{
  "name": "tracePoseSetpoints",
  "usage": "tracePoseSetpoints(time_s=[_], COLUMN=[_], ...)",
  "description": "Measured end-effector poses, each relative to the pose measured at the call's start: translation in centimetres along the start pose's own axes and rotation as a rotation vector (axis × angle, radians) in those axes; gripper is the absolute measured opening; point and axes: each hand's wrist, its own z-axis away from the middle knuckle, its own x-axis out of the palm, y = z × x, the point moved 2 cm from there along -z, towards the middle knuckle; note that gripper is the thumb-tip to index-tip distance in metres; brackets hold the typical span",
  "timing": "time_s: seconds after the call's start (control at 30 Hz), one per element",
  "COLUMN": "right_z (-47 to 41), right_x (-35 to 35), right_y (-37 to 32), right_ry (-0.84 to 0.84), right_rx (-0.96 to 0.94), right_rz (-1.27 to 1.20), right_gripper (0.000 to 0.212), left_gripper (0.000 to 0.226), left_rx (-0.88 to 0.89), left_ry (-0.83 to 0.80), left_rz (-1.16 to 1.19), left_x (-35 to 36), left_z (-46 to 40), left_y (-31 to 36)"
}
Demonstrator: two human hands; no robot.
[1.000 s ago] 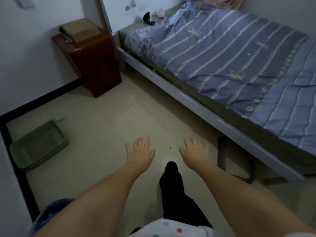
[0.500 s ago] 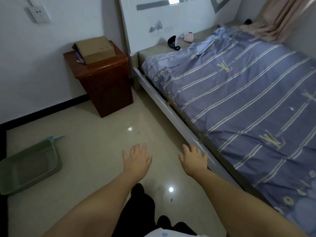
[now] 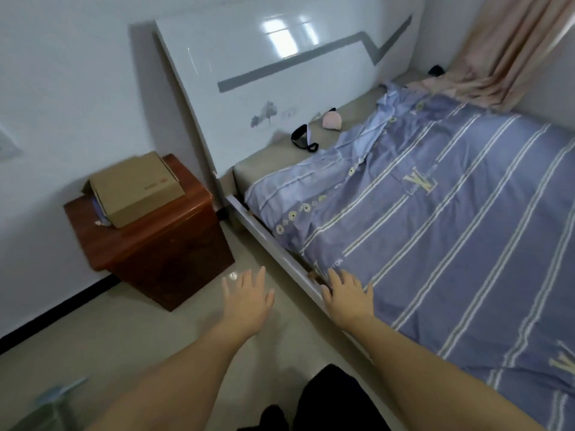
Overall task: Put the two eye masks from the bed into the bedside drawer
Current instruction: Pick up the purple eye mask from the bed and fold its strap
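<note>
A black eye mask lies on the bare mattress strip near the headboard. A pink eye mask sits a little further right, beside the folded-back edge of the blue striped quilt. The reddish-brown bedside cabinet stands left of the bed; no drawer front shows from this angle. My left hand hovers open over the floor in front of the cabinet. My right hand is open over the bed's side rail and the quilt's edge. Both hands hold nothing and are far from the masks.
A cardboard box lies on the cabinet top over some papers. The white headboard leans behind the mattress. A pink curtain hangs at the far right. A green bin is at the lower left on the tiled floor.
The view has come closer to the bed's head end and tilted up. The cabinet and masks look larger. Both open hands have moved forward, the right one now over the bed rail.
</note>
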Motion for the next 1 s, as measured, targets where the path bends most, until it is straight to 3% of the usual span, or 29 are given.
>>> tracePoseSetpoints(time_s=[0.2,0.5,0.83,1.0], right_z=[-14.5,-36.3,-61.1,-72.9], right_x=[-4.6,-12.8,-12.6,-10.6], right_y=[1.4,-1.1,-6.9,-8.8], right_ry=[-0.057,-0.110,-0.137,-0.006], right_rx=[0.103,0.096,0.282,0.372], right_rz=[-0.030,0.011,-0.445,-0.552], right_gripper=[0.053,0.051,0.052,0.054], left_gripper=[0.060,0.058,0.053,0.055], left_rx=[0.082,0.096,0.205,0.253], left_ry=[-0.065,-0.136,-0.368,-0.333], left_rz=[-0.018,0.020,0.048,0.030], left_x=[-1.8,-6.4,-1.3,3.1], left_z=[-15.5,-36.9,-60.8,-71.6], left_y=[3.2,7.0,6.2,5.3])
